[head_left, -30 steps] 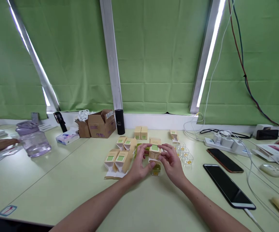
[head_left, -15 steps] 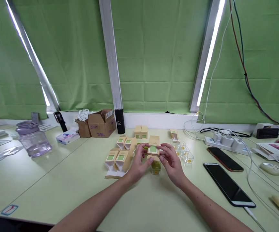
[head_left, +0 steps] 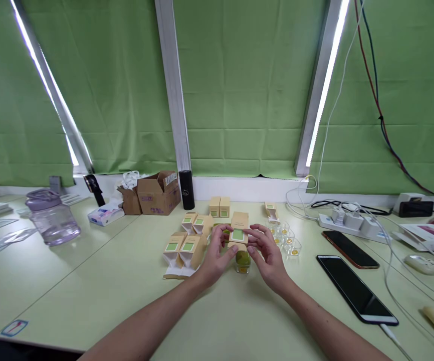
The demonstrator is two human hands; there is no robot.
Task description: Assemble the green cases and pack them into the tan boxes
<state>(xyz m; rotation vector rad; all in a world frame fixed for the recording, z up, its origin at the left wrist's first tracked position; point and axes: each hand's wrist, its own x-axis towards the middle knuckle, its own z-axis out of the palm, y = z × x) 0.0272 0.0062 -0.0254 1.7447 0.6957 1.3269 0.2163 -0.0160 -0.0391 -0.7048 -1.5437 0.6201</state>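
Between my two hands is a small kraft cardboard box (head_left: 239,223) with a green window in its face. My left hand (head_left: 217,255) grips its left side, fingertips on the upper part and thumb at the lower edge. My right hand (head_left: 267,258) holds the right side in the same way. Just below the box stands a small clear cup with green contents (head_left: 243,262), its top partly hidden by the box's lower flap. Left of my left hand lie several partly folded kraft boxes (head_left: 187,246) with green windows. Several clear cups with yellow dots (head_left: 288,239) stand beyond my right hand.
Two closed kraft boxes (head_left: 219,206) and a black cylinder (head_left: 186,189) stand at the back, near a brown carton (head_left: 159,193). Two phones (head_left: 356,288), cables and a power strip (head_left: 352,223) lie right. A purple water jug (head_left: 51,218) stands left.
Hardly anything differs. Both hands keep their hold on the box, and its lower flap seems slightly shifted above the cup.
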